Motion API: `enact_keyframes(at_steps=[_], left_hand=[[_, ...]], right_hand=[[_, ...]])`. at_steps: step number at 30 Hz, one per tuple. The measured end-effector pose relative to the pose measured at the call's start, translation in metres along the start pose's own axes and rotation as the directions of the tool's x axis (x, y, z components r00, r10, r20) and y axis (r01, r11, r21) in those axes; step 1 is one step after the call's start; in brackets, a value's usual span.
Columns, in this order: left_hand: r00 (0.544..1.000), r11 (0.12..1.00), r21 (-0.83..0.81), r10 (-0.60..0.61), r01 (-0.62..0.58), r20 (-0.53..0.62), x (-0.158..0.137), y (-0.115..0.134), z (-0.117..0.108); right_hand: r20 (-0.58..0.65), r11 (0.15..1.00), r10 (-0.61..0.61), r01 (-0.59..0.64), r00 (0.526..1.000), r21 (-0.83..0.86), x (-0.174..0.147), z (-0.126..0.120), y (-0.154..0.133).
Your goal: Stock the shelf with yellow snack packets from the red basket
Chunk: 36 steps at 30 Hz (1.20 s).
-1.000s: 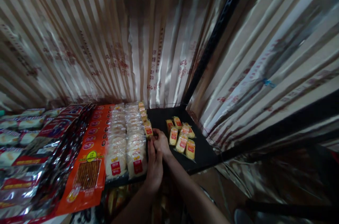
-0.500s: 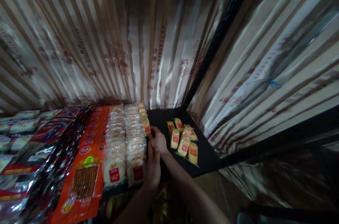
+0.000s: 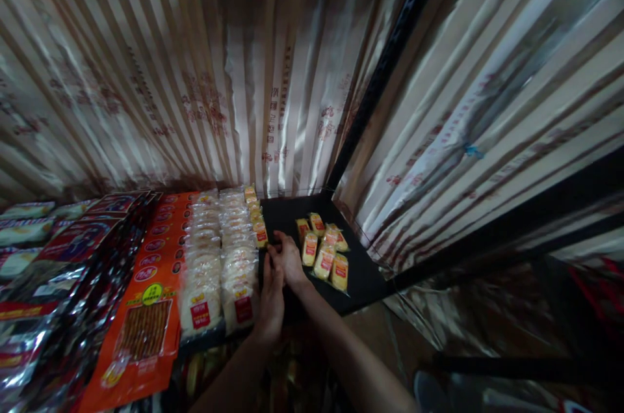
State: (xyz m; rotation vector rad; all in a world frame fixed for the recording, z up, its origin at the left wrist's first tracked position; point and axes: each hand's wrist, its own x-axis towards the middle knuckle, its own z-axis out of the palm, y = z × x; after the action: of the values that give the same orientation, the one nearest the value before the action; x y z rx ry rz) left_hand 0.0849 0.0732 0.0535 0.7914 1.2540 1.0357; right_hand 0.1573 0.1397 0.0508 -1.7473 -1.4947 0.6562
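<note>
My left hand (image 3: 271,299) lies beside the front of a row of clear-wrapped pale round cakes (image 3: 238,276), its fingers stretched out towards the back of the black shelf (image 3: 287,208). Close against it is my right hand (image 3: 289,260), with fingers apart and slightly bent, pointing left. Just beyond its fingertips stands a short row of small yellow wrapped cakes (image 3: 259,231) with red labels. I see nothing held in either hand. On the right of the shelf, several more yellow wrapped cakes (image 3: 324,260) lie in a loose group.
Left of the pale cakes lie orange snack packets (image 3: 146,328), then dark red shiny packets (image 3: 78,276) and white packs (image 3: 24,231). A dark metal post (image 3: 380,84) rises at the shelf's back corner. Pleated printed sheeting (image 3: 209,75) hangs behind and to the right.
My right hand's fingers have come away from the front yellow cake in the short row, leaving a small gap. The view has shifted slightly, so everything appears further left.
</note>
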Motion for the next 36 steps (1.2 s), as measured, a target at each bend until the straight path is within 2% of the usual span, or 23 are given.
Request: enact_keyframes(at_steps=[3, 5, 8, 10, 14, 20, 25, 28, 32, 36], left_hand=[[0.997, 0.988, -0.132, -0.079, 0.076, -0.014, -0.010, 0.008, 0.005], [0.996, 0.978, -0.188, -0.092, 0.091, 0.002, -0.016, 0.011, 0.008], [0.991, 0.972, -0.195, -0.127, 0.133, 0.041, -0.019, 0.013, 0.016], [0.987, 0.970, -0.190, -0.142, 0.154, 0.077, -0.019, 0.014, 0.023], [0.980, 0.960, -0.206, -0.176, 0.191, 0.091, -0.012, 0.017, 0.040], [0.964, 0.939, -0.220, -0.245, 0.263, 0.103, 0.003, 0.011, 0.052], [0.987, 0.943, -0.300, -0.114, 0.142, 0.109, 0.005, 0.002, 0.047], [0.994, 0.941, -0.333, -0.030, 0.063, 0.105, 0.002, 0.001, 0.045], [0.997, 0.947, -0.320, -0.007, 0.033, 0.083, 0.000, 0.002, 0.042], [0.999, 0.968, -0.250, 0.023, -0.016, 0.025, -0.002, 0.002, 0.031]], right_hand=[[-0.099, 0.983, -0.142, 0.129, 0.985, -0.131, -0.012, -0.024, -0.001], [-0.159, 0.949, -0.187, 0.137, 0.969, -0.282, -0.016, -0.045, -0.001], [-0.219, 0.884, -0.119, 0.002, 0.968, -0.468, -0.016, -0.075, 0.000], [-0.203, 0.841, -0.050, -0.069, 0.978, -0.537, -0.014, -0.089, 0.001], [-0.131, 0.818, -0.012, -0.066, 0.991, -0.571, -0.008, -0.099, 0.004], [-0.074, 0.843, -0.083, 0.030, 0.994, -0.537, -0.007, -0.093, 0.008], [-0.012, 0.884, -0.154, 0.133, 0.988, -0.448, -0.007, -0.088, 0.007], [-0.035, 0.927, -0.117, 0.096, 0.992, -0.363, -0.006, -0.083, 0.004], [-0.059, 0.985, -0.085, 0.075, 0.995, -0.155, -0.004, -0.071, 0.002], [-0.106, 0.998, -0.050, 0.054, 0.993, 0.029, -0.007, -0.055, 0.004]])
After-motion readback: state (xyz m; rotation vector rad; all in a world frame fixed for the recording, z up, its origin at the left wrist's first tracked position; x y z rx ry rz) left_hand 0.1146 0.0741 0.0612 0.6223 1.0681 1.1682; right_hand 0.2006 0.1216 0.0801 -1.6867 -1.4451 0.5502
